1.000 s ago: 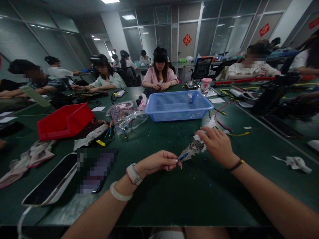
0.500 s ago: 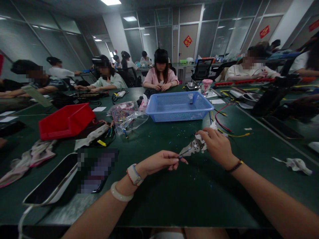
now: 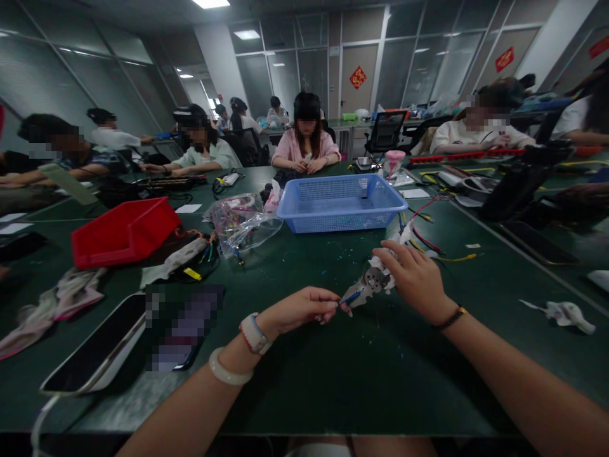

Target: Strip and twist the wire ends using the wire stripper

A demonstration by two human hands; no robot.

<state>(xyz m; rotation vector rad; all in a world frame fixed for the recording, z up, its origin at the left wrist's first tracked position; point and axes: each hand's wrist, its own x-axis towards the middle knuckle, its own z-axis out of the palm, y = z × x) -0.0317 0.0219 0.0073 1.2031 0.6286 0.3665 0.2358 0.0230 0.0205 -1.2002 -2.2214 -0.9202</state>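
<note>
In the head view, my right hand (image 3: 416, 276) is wrapped round the handles of a wire stripper (image 3: 373, 279), whose grips look covered in white material. Its toothed grey jaws point down and left toward my other hand. A short blue wire (image 3: 351, 298) lies along the jaws. My left hand (image 3: 309, 306) pinches the near end of that wire between thumb and fingers, right at the jaw tips. Whether the jaws are fully closed on the wire is too small to tell.
A blue basket (image 3: 340, 222) stands beyond my hands, with a clear bag of wires (image 3: 240, 219) beside it. To the left are a red bin (image 3: 121, 244), a power strip (image 3: 185, 256) and two phones. Loose wires (image 3: 451, 258) and crumpled tissue (image 3: 568, 315) lie right. Several people sit around.
More blue wire now shows along the stripper's jaws. My left hand has shifted slightly left, and its lower fingers are tucked in more. My right hand keeps its hold on the stripper.
</note>
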